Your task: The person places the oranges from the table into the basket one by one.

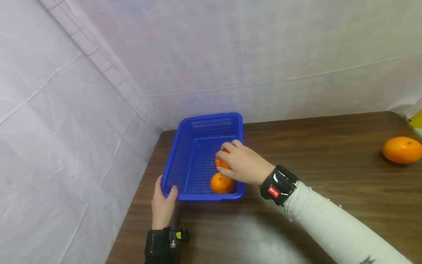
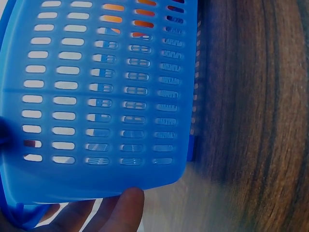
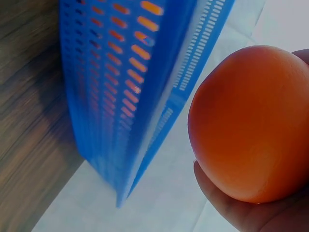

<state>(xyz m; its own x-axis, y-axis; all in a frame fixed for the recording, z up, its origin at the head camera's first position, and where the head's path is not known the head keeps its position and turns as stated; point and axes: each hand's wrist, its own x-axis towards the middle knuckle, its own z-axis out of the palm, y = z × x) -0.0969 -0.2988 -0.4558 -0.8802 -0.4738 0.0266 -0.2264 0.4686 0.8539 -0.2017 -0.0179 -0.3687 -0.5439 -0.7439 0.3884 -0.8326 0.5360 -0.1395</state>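
A blue slotted plastic basket [image 1: 189,157] stands at the left of the table. My left hand [image 1: 163,205] grips its near left corner, thumb over the rim and fingers outside; the left wrist view shows fingertips against the slotted wall [image 2: 104,183]. Over the basket's right side my right hand [image 1: 247,165] holds an orange [image 1: 222,161], its fingers curled round the fruit. In the right wrist view this orange [image 3: 251,125] appears beside the basket's rim. A second orange [image 1: 222,184] lies inside, in the near right corner; its colour shows through the wall slots.
Another orange [image 1: 403,149] sits alone near the table's right edge. The dark wood table [image 1: 313,146] meets a white cloth wall [image 1: 280,66] at the back, and another cloth wall [image 1: 66,146] rises along the left. A yellow object [image 1: 417,119] peeks in at the far right.
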